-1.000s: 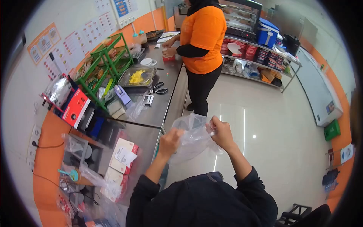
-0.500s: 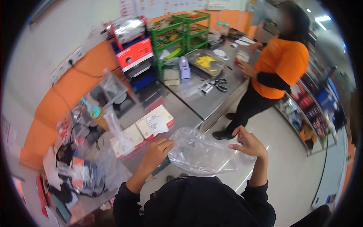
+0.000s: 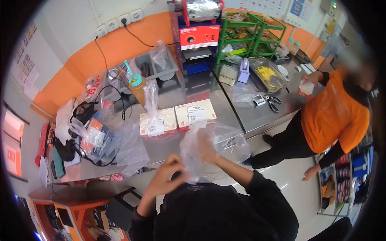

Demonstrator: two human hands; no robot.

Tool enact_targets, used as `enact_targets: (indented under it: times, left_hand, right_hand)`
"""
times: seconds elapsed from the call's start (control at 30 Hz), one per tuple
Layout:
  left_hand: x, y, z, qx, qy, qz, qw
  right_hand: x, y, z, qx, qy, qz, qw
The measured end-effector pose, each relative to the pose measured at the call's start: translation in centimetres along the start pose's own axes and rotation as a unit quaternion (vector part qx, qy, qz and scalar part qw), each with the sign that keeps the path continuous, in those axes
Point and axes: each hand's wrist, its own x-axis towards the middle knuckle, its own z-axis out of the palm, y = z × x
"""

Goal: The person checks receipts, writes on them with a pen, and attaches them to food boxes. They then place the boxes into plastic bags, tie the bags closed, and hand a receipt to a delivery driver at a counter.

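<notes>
A clear plastic bag (image 3: 231, 140) hangs at the front edge of the steel table. My right hand (image 3: 206, 148) is inside or behind the bag, its fingers blurred through the plastic. At the bag's left edge is my left hand (image 3: 171, 174), thumb and fingers curled toward the plastic; blur hides whether it grips. Beyond the bag lie two white boxes: the left box (image 3: 167, 116) has a plastic-wrapped item across it, the right box (image 3: 205, 109) carries a printed label.
A cup with a teal lid (image 3: 136, 80) stands behind the boxes. Further back is a red and blue machine (image 3: 200, 38). Bags and cables cover the table's left. Scissors (image 3: 274, 103) lie at right, near a person in an orange shirt (image 3: 331, 112) holding a box.
The view has swung right to left, showing more of the table's left side. My right hand has moved in to the bag. The other person has turned and lowered one arm.
</notes>
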Motion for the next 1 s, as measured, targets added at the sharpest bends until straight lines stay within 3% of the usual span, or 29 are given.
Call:
enact_targets:
  times: [0.03,0.07,0.1,0.17,0.23,0.3,0.37,0.47,0.5,0.63,0.77,0.9,1.0]
  left_hand:
    - [-0.7,0.0,-0.9,-0.022,0.063,-0.071,0.995]
    - [-1.4,0.1,-2.0,-0.049,0.114,-0.135,0.983]
    - [-1.8,0.4,-3.0,-0.076,0.164,-0.195,0.964]
    - [-1.8,2.0,-4.5,-0.169,0.183,-0.205,0.946]
    - [-2.2,2.3,-6.0,-0.226,0.158,-0.204,0.939]
    - [-2.5,2.0,-7.6,-0.247,0.101,-0.188,0.945]
    - [-0.9,4.2,-8.3,-0.28,0.078,-0.212,0.933]
    - [1.1,4.1,-9.2,-0.34,0.044,-0.194,0.919]
    - [1.6,3.8,-9.3,-0.363,0.032,-0.181,0.913]
    - [6.2,3.6,-9.6,-0.443,0.042,-0.154,0.882]
    - [11.3,3.1,-9.3,-0.479,0.043,-0.138,0.866]
    - [14.9,2.4,-8.9,-0.514,-0.019,-0.118,0.85]
    - [17.2,1.1,-7.8,-0.583,-0.049,-0.082,0.807]
  right_hand:
    - [0.0,-1.6,-5.8,0.017,-0.043,-0.083,0.996]
    - [1.8,-0.5,-10.8,0.192,-0.219,-0.194,0.937]
    - [3.6,0.6,-15.9,0.357,-0.429,-0.217,0.801]
    - [8.8,2.5,-21.9,0.44,-0.444,-0.109,0.773]
    - [14.0,4.6,-18.8,0.335,-0.204,0.032,0.919]
    - [18.2,8.6,-6.8,0.23,-0.108,-0.118,0.96]
    - [19.7,7.7,-1.8,0.129,-0.318,-0.078,0.936]
    - [19.1,6.6,2.4,0.047,-0.429,-0.059,0.9]
    - [18.5,6.6,2.4,0.032,-0.426,-0.057,0.902]
    - [14.1,8.1,-1.1,0.005,-0.43,-0.024,0.903]
    - [10.7,13.7,-5.0,0.037,-0.43,0.043,0.901]
    - [11.7,17.8,-15.3,0.034,-0.401,0.08,0.912]
    - [14.9,17.3,-24.7,0.029,-0.36,0.08,0.929]
